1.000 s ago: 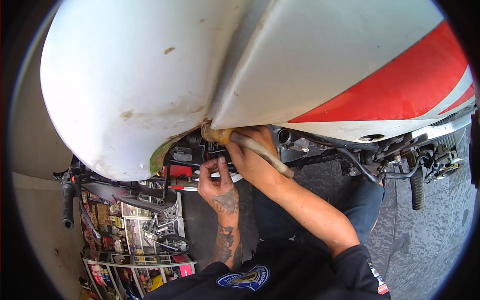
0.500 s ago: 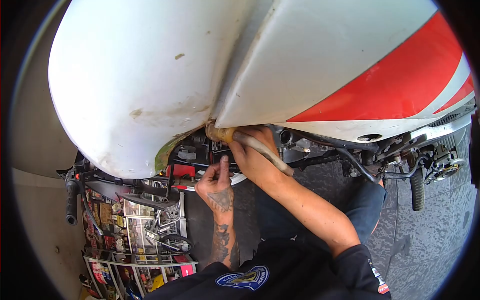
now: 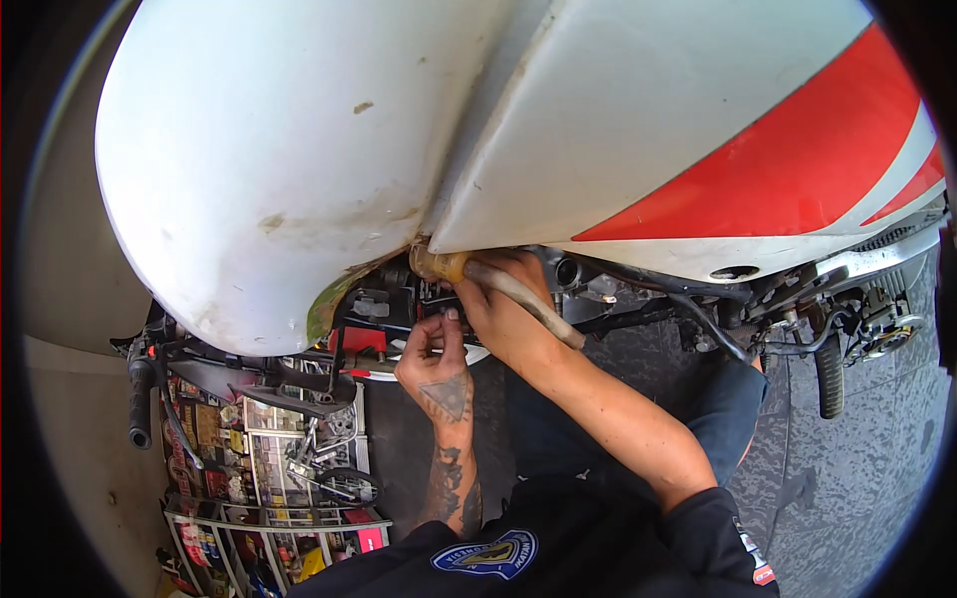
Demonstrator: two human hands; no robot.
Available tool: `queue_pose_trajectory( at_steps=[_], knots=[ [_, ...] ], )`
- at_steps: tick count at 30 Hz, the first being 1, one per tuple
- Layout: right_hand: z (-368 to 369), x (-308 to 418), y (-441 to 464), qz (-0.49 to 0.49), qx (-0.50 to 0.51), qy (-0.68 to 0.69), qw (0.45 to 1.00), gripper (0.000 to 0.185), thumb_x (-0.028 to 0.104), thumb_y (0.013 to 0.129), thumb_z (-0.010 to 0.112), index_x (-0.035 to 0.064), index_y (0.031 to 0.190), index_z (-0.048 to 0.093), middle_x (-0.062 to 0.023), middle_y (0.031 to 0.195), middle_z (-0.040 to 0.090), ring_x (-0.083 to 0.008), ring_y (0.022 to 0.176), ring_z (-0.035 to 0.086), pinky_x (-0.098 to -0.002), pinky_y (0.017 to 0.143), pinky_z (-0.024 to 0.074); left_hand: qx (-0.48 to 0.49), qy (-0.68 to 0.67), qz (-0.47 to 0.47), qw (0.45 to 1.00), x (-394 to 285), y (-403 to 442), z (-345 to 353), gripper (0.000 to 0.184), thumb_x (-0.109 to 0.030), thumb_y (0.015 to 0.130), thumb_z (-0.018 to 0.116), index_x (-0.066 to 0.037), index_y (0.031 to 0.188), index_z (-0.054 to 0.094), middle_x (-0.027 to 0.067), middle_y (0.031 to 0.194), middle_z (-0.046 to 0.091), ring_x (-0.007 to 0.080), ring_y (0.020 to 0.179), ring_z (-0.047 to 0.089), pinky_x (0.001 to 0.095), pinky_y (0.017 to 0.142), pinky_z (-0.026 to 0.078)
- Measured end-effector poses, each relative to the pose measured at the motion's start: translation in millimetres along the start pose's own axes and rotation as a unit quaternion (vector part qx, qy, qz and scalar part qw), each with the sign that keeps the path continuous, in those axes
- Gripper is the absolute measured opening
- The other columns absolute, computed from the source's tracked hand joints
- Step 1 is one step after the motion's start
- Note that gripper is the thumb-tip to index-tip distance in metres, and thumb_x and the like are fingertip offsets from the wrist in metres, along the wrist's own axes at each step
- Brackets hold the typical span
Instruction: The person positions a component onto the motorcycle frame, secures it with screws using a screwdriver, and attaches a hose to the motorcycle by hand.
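A large white body panel of a motorcycle hangs over both hands, beside a second white panel with a red stripe. My left hand is curled below their seam, thumb pressed to the fingers. Whatever it pinches is too small to make out. My right hand reaches up under the panel edge among the dark machine parts. Its fingertips are hidden. A yellowed fitting with a pale hose runs across the right hand and wrist. Left of my left hand sits a red part.
A black handlebar grip sticks out at the left. Below it, a shelf rack holds many packaged goods. Dark frame tubes and a ribbed rubber footrest are at the right, above the grey floor.
My left hand has risen slightly and shifted a little right, its thumb now closer to the fingers. The right hand and hose stay almost where they were.
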State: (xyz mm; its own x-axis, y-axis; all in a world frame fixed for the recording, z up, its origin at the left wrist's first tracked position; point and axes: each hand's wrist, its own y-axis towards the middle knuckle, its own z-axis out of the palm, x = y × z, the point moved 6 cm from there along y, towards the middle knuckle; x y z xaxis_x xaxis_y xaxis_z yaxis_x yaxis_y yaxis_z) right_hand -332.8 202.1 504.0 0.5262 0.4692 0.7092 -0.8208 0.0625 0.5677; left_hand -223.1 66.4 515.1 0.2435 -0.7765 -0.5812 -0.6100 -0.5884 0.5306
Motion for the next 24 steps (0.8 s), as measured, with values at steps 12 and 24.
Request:
queue_pose_trajectory(
  at_steps=[12,24],
  knots=[
    [-3.0,-1.8,-1.7,-0.006,-0.004,-0.001,1.0,0.008,0.002,0.076,0.057,-0.0039,0.076,0.063,-0.0204,0.077,0.063,-0.0395,0.075,0.061,-0.0432,0.069,0.0475,0.132,-0.036,-0.11,0.984,13.9,5.5,3.1,0.024,-0.022,0.092,0.063,0.0,0.085,0.068,0.0037,0.057,0.058,0.0057,0.043,0.047,0.0206,0.04,0.033],
    [-1.2,-4.3,-2.5,0.016,0.007,0.021,1.0,0.009,0.003,0.077,0.057,-0.0041,0.077,0.063,-0.02,0.077,0.064,-0.0388,0.075,0.061,-0.0424,0.068,0.048,0.107,-0.175,-0.161,0.965,14.5,-0.2,9.8,0.025,-0.023,0.093,0.062,0.001,0.088,0.067,0.0019,0.063,0.058,0.0072,0.042,0.049,0.018,0.036,0.032]
  ],
)
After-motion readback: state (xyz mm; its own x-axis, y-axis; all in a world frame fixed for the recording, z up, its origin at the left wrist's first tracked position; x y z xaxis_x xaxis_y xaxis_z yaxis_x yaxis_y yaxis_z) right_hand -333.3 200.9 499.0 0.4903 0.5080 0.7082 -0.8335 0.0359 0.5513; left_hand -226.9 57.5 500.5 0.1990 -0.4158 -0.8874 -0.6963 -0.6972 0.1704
